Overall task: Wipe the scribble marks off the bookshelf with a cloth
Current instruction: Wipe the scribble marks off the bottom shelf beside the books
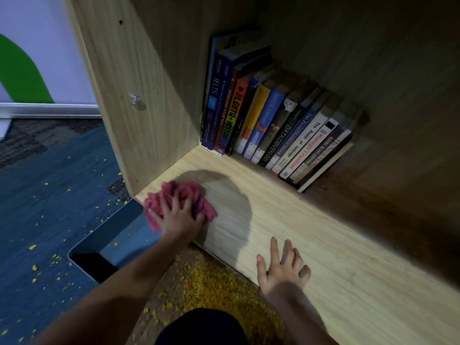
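Note:
A crumpled pink cloth (196, 195) lies on the light wooden bookshelf board (323, 245), at its front left corner beside the side panel. My left hand (179, 215) presses down on the cloth with its fingers curled into the fabric. My right hand (283, 267) rests flat on the board's front edge, fingers spread and holding nothing. A dark round shadow covers the board just right of the cloth. No scribble marks are plain to see on the board.
A row of several books (273, 120) leans at the back of the shelf. The upright side panel (139, 83) bears a metal fitting. Blue carpet (49, 207) strewn with yellow crumbs lies to the left, with a dark rounded tray (112, 245) on it.

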